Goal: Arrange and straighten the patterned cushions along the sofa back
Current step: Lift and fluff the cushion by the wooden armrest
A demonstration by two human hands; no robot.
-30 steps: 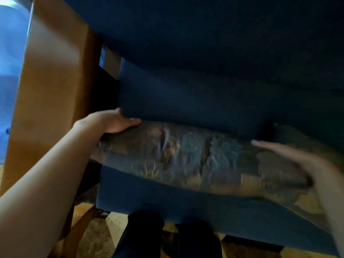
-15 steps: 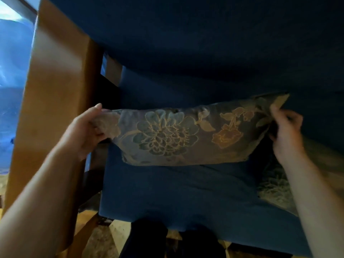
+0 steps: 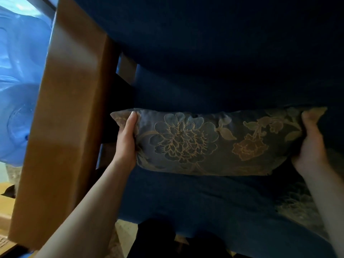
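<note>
Cushion (image 3: 210, 144): stood upright on the blue seat (image 3: 204, 202), against the sofa back (image 3: 214, 53); half a second ago it was held tilted, clear of the back.
Left hand (image 3: 126, 142): clamped on the left end, beside the wooden armrest (image 3: 65, 118).
Right hand (image 3: 310, 144): closed on the right end.
Second cushion (image 3: 297, 207): dim, probably lying at the right.

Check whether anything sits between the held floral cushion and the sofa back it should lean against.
Nothing visible does. The floral cushion, gripped at its ends by the left hand and right hand, stands upright with its top edge already against the blue sofa back. A second patterned cushion lies lower right, out of the way.
</note>
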